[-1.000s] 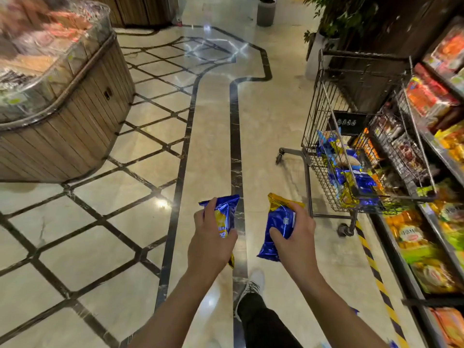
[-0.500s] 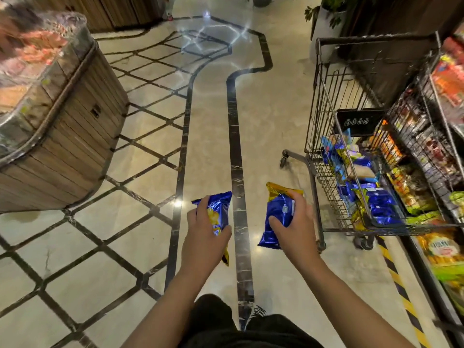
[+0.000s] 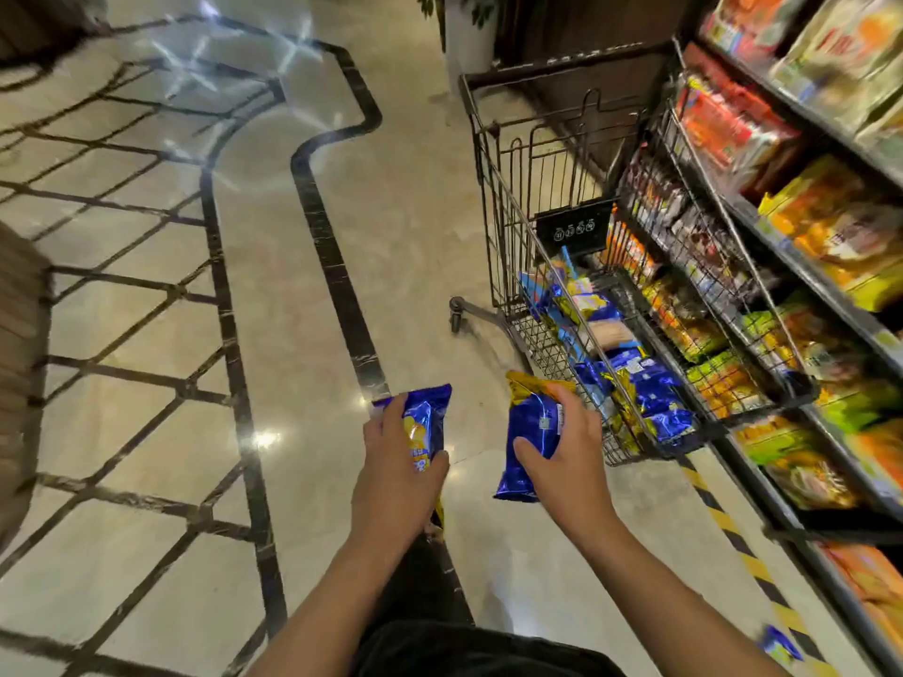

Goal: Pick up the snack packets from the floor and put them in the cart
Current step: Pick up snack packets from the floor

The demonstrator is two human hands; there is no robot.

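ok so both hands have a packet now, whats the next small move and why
Probably carry the right hand forward and to the right until its blue packet is over the cart basket, then let go. Each hand already has a grip on a packet, the cart stands just ahead on the right with similar packets inside, and the right hand is nearer than the left hand.

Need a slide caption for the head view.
Left hand and right hand each hold a blue-and-yellow snack packet beside the black wire shopping cart.

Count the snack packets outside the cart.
3: one in the left hand, one in the right hand, one on the floor at bottom right. Others may be hidden.
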